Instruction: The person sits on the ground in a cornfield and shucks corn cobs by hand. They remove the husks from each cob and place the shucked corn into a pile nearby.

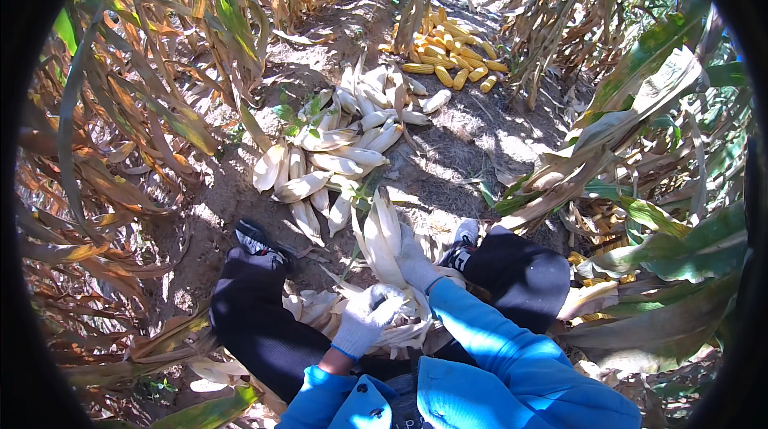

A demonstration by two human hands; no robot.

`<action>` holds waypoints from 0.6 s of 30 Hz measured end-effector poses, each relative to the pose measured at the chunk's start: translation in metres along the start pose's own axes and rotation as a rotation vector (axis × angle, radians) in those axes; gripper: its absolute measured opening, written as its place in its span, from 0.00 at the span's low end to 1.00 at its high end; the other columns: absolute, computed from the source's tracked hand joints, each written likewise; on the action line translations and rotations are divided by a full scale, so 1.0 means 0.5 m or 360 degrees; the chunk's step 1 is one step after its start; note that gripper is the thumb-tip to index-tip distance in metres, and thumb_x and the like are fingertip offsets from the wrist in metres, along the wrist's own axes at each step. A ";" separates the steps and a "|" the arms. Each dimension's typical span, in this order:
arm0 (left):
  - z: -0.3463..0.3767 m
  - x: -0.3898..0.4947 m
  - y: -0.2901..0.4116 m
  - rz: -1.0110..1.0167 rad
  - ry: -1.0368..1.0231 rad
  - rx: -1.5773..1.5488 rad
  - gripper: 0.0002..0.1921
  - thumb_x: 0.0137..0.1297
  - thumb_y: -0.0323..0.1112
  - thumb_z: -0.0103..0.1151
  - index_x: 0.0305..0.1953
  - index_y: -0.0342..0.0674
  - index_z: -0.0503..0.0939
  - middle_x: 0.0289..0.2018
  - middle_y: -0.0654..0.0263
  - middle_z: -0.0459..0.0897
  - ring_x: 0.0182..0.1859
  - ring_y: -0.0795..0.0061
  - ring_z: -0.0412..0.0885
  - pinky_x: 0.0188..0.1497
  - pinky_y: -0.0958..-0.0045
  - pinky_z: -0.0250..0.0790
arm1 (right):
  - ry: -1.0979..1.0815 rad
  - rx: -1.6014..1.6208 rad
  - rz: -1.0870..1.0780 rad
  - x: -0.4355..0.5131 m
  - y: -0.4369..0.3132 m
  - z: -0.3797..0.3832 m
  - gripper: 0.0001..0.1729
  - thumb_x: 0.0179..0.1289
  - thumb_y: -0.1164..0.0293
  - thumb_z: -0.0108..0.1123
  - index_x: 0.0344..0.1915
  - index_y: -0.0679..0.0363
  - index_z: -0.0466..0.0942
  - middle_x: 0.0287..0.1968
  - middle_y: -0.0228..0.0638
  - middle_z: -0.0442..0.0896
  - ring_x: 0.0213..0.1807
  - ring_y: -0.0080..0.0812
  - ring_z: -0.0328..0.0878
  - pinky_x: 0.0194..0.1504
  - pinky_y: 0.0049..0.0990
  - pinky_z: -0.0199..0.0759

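Observation:
An ear of corn in pale dry husks [381, 237] stands tip-up between my knees. My right hand [417, 261], in a white knit glove, grips it from the right side. My left hand [371, 312], gloved too, is curled just below and left of the ear. Whether its fingers hold anything is hidden from above. Loose stripped husks [318, 309] lie beneath both hands. Beyond my feet spreads a heap of unhusked ears [348, 153], all in whitish husks.
Bare yellow cobs [450, 51] are piled farther up the row, behind a dry stalk [417, 3]. Standing corn plants [138, 99] line the left, and long leaves [636, 123] lean in from the right. More yellow cobs [594, 282] show beneath leaves at my right.

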State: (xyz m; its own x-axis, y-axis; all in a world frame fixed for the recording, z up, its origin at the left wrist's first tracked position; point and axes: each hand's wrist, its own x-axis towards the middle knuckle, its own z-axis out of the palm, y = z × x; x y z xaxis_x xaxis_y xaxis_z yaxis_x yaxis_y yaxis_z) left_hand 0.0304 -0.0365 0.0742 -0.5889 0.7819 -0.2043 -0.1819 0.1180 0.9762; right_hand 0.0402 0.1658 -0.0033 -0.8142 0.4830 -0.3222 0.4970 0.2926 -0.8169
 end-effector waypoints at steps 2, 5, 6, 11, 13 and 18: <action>-0.018 0.026 0.041 0.0050 0.0342 0.0299 0.19 0.63 0.38 0.64 0.51 0.33 0.78 0.45 0.58 0.82 0.49 0.73 0.79 0.48 0.68 0.74 | 0.0056 -0.0266 -0.0230 -0.022 -0.006 -0.008 0.40 0.61 0.56 0.64 0.68 0.60 0.60 0.63 0.50 0.73 0.63 0.48 0.73 0.61 0.38 0.70; -0.021 0.055 0.038 0.0126 0.0770 0.0632 0.28 0.58 0.41 0.69 0.56 0.33 0.74 0.48 0.56 0.81 0.49 0.70 0.79 0.51 0.67 0.74 | -0.0051 -0.0767 -0.0178 -0.081 -0.111 -0.022 0.36 0.59 0.57 0.65 0.63 0.59 0.64 0.58 0.48 0.77 0.58 0.49 0.76 0.58 0.41 0.72; -0.020 0.063 0.040 0.0107 0.0897 0.0724 0.30 0.57 0.42 0.70 0.58 0.33 0.73 0.48 0.55 0.81 0.49 0.69 0.79 0.51 0.67 0.73 | -0.0121 -0.0974 -0.0228 -0.088 -0.129 -0.022 0.35 0.59 0.57 0.65 0.62 0.59 0.65 0.56 0.47 0.78 0.57 0.49 0.77 0.57 0.41 0.72; -0.060 0.107 0.017 -0.0229 0.1138 0.0395 0.32 0.57 0.41 0.71 0.59 0.31 0.72 0.49 0.54 0.82 0.47 0.69 0.80 0.52 0.69 0.73 | -0.0072 -0.1020 -0.0506 -0.118 -0.163 -0.019 0.41 0.52 0.55 0.71 0.61 0.64 0.68 0.49 0.50 0.78 0.54 0.49 0.76 0.54 0.42 0.71; -0.064 0.109 0.023 -0.0332 0.0973 0.0004 0.30 0.59 0.39 0.70 0.58 0.29 0.74 0.49 0.55 0.83 0.47 0.72 0.80 0.50 0.71 0.73 | -0.0024 -0.1008 -0.0652 -0.109 -0.135 -0.008 0.46 0.49 0.57 0.74 0.64 0.66 0.64 0.51 0.50 0.77 0.53 0.51 0.75 0.54 0.41 0.71; -0.078 0.092 0.033 -0.0435 0.0833 -0.0516 0.21 0.59 0.34 0.70 0.51 0.30 0.79 0.42 0.60 0.85 0.41 0.73 0.81 0.45 0.72 0.73 | -0.0078 -0.1049 -0.0957 -0.130 -0.156 -0.005 0.45 0.55 0.60 0.70 0.67 0.66 0.60 0.49 0.50 0.77 0.54 0.51 0.75 0.54 0.43 0.71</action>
State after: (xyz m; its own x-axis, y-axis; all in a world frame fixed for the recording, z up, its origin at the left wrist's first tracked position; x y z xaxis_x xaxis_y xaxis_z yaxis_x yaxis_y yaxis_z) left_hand -0.0305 -0.0223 0.0782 -0.7772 0.3409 -0.5289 -0.5577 0.0160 0.8299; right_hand 0.0552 0.1137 0.0828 -0.9972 0.0636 0.0395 0.0412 0.9073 -0.4185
